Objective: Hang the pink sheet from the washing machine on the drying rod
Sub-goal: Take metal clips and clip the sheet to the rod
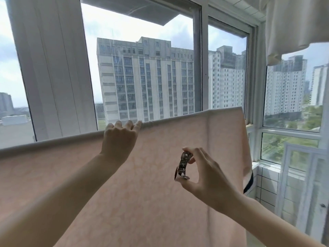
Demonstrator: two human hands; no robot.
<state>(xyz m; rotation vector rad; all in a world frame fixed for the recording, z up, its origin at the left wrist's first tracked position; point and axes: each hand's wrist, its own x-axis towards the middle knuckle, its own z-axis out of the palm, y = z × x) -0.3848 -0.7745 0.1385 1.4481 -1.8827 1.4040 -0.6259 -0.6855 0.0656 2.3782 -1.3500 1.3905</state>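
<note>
The pink sheet (160, 184) hangs draped over the drying rod, which it hides; its folded top edge runs from lower left up to the right. My left hand (119, 138) rests on that top edge with its fingers curled over the fold. My right hand (203, 173) is in front of the sheet and pinches a metal clothes clip (183, 165) between thumb and fingers, a little below and right of the left hand. The washing machine is out of view.
Large windows (142, 77) stand right behind the sheet. A white cloth (293, 24) hangs at the top right. A tiled ledge (267, 180) and a white railing (299, 175) are on the right beside the sheet's end.
</note>
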